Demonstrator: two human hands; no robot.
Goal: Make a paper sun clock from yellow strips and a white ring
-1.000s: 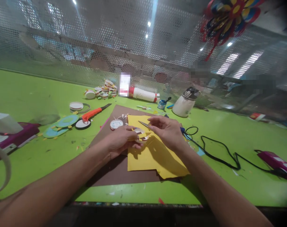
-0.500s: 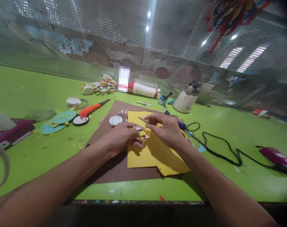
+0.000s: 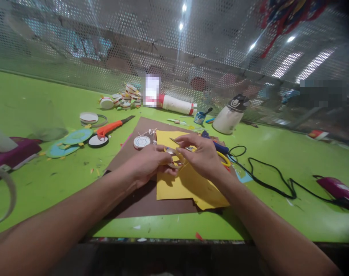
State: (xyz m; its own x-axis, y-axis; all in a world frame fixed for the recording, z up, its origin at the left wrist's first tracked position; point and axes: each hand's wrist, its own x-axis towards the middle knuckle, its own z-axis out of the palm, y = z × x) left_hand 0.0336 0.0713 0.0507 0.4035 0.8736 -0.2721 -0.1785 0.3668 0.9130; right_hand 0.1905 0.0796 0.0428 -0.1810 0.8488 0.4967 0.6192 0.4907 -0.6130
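My left hand (image 3: 145,163) is closed on the side of a small pale paper ring (image 3: 174,165), held just above a yellow sheet (image 3: 174,188). My right hand (image 3: 201,155) grips a slim, pointed metal tool (image 3: 174,141) that looks like tweezers, its tip sticking out past the fingers. Thumb and fingertip of that hand meet at the ring's upper right edge; whether they pinch it is hard to see. Beneath the yellow sheet lies a brown board (image 3: 128,199). A white printed disc (image 3: 142,142) rests on it, beyond my left hand.
Orange-handled scissors (image 3: 109,128) and blue paper discs (image 3: 76,138) lie left. A blue-handled tool (image 3: 222,148) and black cord (image 3: 266,188) are at right. Behind stand a small blue jar (image 3: 199,118), a white bottle (image 3: 227,119) and a white-red tube (image 3: 178,105).
The ring has turned so its opening shows more, and my right fingertips have come to its edge. The pointed tool's tip has moved slightly. The whole view has shifted a little.
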